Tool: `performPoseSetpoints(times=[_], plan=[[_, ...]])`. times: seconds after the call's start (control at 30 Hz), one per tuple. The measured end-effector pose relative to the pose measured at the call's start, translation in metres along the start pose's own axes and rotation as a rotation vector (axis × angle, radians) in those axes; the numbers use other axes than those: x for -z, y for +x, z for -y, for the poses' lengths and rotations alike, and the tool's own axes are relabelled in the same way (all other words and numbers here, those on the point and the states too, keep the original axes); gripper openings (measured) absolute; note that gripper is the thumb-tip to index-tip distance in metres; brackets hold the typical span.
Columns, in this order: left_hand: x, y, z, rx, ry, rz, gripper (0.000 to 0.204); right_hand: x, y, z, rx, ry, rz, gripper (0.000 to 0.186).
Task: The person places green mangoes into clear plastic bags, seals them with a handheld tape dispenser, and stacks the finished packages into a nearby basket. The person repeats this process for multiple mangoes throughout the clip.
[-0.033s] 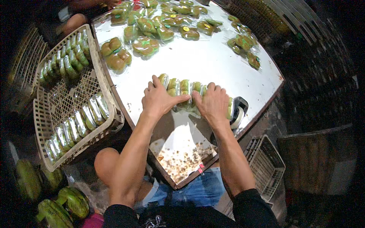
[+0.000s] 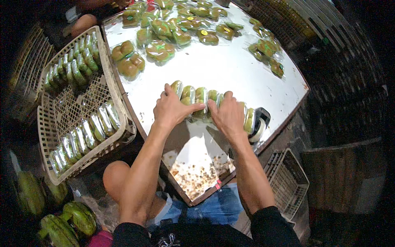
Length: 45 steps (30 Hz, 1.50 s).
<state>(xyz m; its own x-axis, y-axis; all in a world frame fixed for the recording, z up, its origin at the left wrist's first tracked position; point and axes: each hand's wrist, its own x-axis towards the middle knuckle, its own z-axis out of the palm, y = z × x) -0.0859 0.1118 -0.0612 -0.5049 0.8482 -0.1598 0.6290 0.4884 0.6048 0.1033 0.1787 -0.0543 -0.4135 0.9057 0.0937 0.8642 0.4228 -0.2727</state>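
A row of clear-plastic-wrapped packs of green-brown round fruit [image 2: 200, 94] stands on edge along the near part of the white table. My left hand [image 2: 175, 108] grips the row near its left end, fingers over the far side and thumb stretched along the near side. Closer to the right end, my right hand [image 2: 228, 115] is wrapped over the packs, its thumb almost meeting the left thumb. More upright packs [image 2: 249, 119] show just right of it, beside a black tape dispenser [image 2: 260, 125]. The fingers partly hide the packs between them.
Loose fruit packs [image 2: 160, 51] lie across the table's far side. On the left, a beige plastic crate [image 2: 88, 88] holds rows of packs. Large green fruits [image 2: 82, 218] lie at lower left; another crate [image 2: 290, 181] stands right. A person's knee [image 2: 84, 24] shows at far left.
My right hand's fingers have shifted slightly left and closer together, uncovering more packs at the row's right end. The left hand stays in place on the packs.
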Motion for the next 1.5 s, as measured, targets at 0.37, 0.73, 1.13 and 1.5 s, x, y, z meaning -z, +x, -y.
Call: performPoseSetpoints(times=[0.37,0.73,1.13,1.5], plan=[[0.137,-0.023,0.003,-0.206,-0.578,-0.407,0.102,0.1,0.054,0.092,0.347,0.719,-0.074,0.072],[0.266,-0.004,0.294,0.332,-0.479,-0.092,0.107,-0.045,0.094,0.37,0.665,0.117,0.24,0.077],[0.249,-0.015,0.33,0.363,-0.862,0.096,0.045,-0.111,0.132,0.412,0.935,0.005,0.767,0.078],[0.27,-0.012,0.297,0.201,0.073,0.241,0.059,-0.083,0.143,0.294,0.462,0.187,-0.189,0.042]])
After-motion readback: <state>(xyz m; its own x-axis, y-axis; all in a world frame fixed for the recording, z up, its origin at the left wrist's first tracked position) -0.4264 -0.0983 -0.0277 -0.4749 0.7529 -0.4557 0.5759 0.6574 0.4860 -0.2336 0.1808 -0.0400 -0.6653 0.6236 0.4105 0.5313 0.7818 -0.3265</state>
